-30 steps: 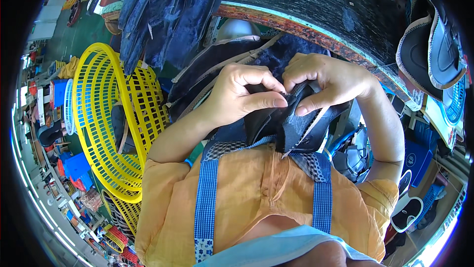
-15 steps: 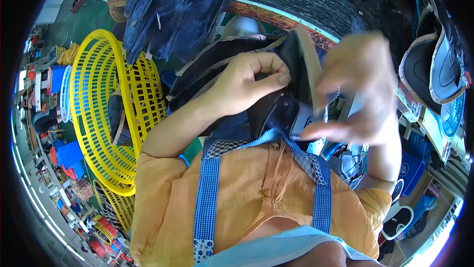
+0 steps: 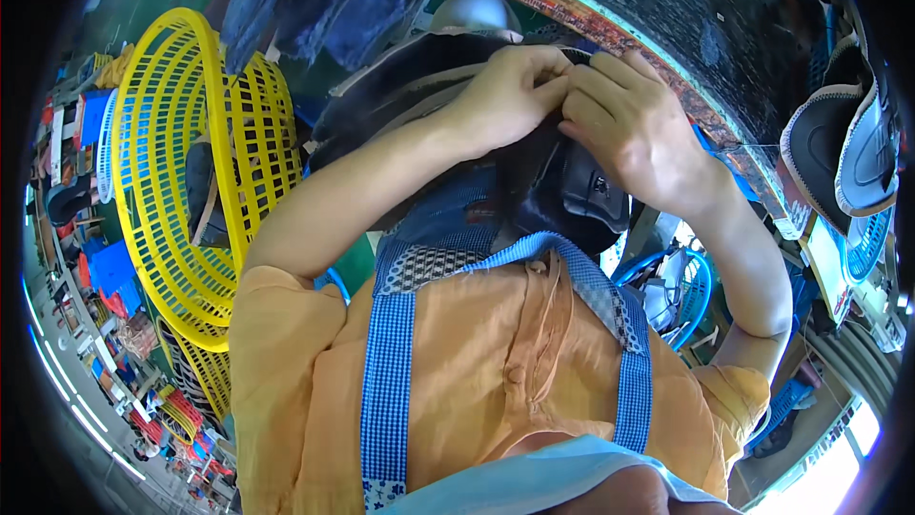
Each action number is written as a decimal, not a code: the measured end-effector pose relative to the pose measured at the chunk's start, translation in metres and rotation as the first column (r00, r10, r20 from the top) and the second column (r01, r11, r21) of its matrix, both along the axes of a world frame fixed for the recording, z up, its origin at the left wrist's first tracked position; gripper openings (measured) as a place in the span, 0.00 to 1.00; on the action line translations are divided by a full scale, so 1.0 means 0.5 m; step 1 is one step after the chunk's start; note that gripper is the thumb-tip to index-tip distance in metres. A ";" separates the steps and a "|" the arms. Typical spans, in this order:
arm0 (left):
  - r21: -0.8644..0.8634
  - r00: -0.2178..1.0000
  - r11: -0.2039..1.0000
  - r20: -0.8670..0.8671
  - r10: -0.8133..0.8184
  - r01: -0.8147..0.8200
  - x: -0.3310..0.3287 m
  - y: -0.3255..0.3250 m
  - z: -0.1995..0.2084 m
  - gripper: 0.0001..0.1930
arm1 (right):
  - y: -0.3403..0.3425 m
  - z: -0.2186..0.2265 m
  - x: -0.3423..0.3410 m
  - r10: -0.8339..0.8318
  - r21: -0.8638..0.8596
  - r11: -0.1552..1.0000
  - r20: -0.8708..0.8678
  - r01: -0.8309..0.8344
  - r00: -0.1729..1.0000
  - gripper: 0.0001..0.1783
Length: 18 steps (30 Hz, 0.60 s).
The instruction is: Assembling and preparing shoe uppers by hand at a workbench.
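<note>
On my lap, under my hands, lies a pile of black shoe uppers (image 3: 405, 105) with pale edges. My left hand (image 3: 510, 96) is closed, thumb and fingers pinched on the far edge of one black shoe upper (image 3: 586, 193). Right beside it, my right hand (image 3: 624, 120) has its fingers bent over the same edge, the two sets of fingertips almost touching. A raised, shiny patch shows on the near side of this upper. What lies exactly between the fingertips is hidden.
A big yellow plastic basket (image 3: 221, 191) stands tilted at my left with a dark piece inside. Dark blue material (image 3: 334, 0) hangs beyond it. Ahead is a dark worktable (image 3: 610, 15) with a worn edge. Grey uppers (image 3: 863, 158) hang at right, above a blue basket (image 3: 867, 241).
My right hand, blurred and spread before, has come in to the left and closed on the upper's edge beside my left hand. The upper, upright before, now lies lower.
</note>
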<state>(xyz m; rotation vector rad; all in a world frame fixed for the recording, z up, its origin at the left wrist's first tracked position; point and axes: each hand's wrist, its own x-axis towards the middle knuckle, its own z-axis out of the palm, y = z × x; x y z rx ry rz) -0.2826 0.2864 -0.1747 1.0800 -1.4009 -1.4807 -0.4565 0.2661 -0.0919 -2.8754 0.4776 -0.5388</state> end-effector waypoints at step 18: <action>-0.012 0.993 0.993 0.015 -0.121 0.121 0.015 -0.012 -0.008 0.08 | 0.006 -0.024 -0.020 0.077 0.636 0.753 0.164 -0.165 0.983 0.09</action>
